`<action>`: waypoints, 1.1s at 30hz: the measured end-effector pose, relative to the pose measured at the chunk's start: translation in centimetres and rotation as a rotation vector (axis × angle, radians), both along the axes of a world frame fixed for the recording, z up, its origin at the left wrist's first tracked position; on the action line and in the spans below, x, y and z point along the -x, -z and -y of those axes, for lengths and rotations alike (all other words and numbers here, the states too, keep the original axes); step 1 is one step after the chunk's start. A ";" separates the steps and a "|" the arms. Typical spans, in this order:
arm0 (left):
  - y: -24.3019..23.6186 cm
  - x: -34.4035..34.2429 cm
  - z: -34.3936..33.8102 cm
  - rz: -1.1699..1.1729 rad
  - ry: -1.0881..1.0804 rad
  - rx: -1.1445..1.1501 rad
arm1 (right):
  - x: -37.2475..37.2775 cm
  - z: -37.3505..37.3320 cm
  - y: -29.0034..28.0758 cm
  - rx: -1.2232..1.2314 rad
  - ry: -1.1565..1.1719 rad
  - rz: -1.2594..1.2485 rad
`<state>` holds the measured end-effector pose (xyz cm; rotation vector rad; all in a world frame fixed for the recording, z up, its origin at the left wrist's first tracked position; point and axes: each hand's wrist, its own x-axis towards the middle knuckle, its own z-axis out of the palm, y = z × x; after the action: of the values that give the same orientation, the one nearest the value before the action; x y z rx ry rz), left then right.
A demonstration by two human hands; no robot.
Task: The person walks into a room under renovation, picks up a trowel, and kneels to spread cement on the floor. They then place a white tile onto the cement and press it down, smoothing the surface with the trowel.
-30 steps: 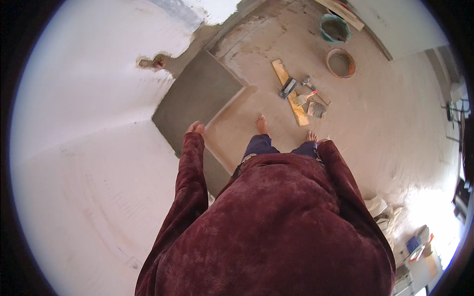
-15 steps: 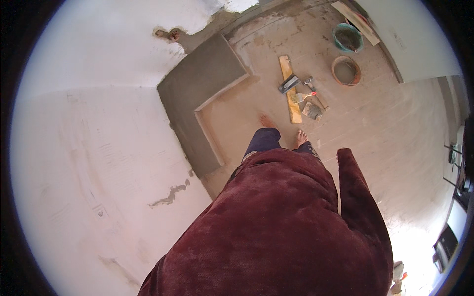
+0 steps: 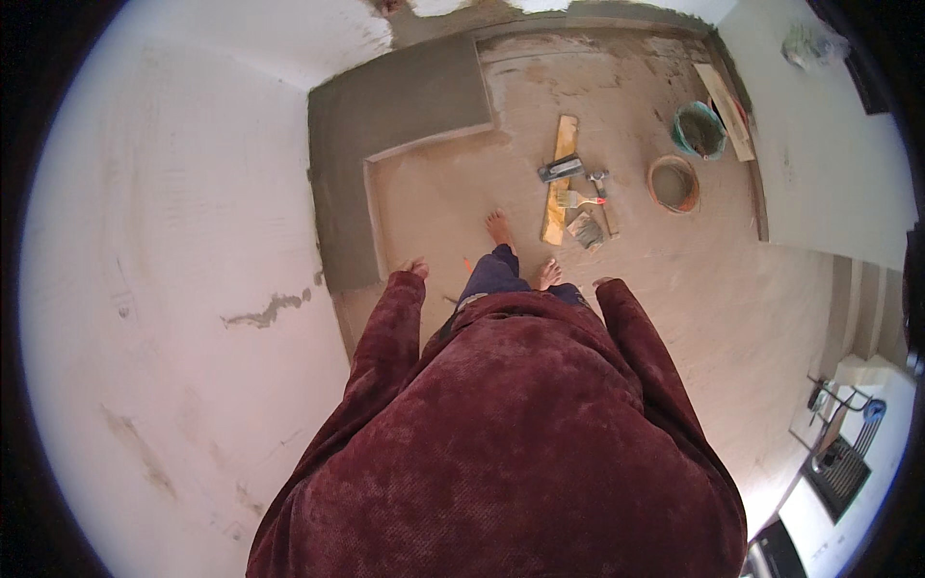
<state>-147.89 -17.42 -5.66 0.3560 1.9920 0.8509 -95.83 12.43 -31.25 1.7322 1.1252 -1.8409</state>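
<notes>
My left hand (image 3: 416, 267) shows past its maroon sleeve, fingers apart and nothing in them, close to the inner edge of a raised L-shaped slab of smooth grey mortar (image 3: 414, 91). Only a sliver of my right hand (image 3: 604, 281) emerges from the other cuff, beside my leg; its fingers are mostly hidden. Ahead on the floor lies a long wooden strip (image 3: 553, 226). A plastering trowel (image 3: 561, 169) and a paintbrush (image 3: 568, 199) rest across it. A hammer (image 3: 606, 202) and a mortar-smeared square piece (image 3: 585, 231) lie just right of it.
A teal bucket (image 3: 686, 133) and a terracotta-coloured tub (image 3: 655, 191) stand at the far right. A board (image 3: 721, 106) leans on the wall behind them. White wall (image 3: 173, 270) runs along my left. Metal fixtures (image 3: 836, 472) are at the right rim. A small orange item (image 3: 467, 264) lies by my leg.
My view has swung right, and my left forearm and hand have come into sight. One bare foot is now farther forward on the floor. The tools and buckets stay where they were.
</notes>
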 end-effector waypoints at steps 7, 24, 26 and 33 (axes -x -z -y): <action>2.3 -7.6 9.1 0.132 0.009 0.243 | -5.3 -5.7 4.2 -0.045 -0.252 0.123; 3.2 -10.1 11.9 0.238 -0.229 0.232 | -1.6 -6.6 6.0 -0.173 -0.978 0.148; 2.8 -9.0 9.9 0.226 -0.232 0.178 | -1.3 -6.9 5.3 -0.203 -1.054 0.168; 2.4 -7.8 10.0 0.258 -0.284 0.175 | -1.0 -5.6 2.6 -0.259 -1.322 0.210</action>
<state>-140.08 -27.44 -8.04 -0.1356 1.8801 0.8409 -94.79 18.08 -33.85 0.7685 1.7973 -0.6895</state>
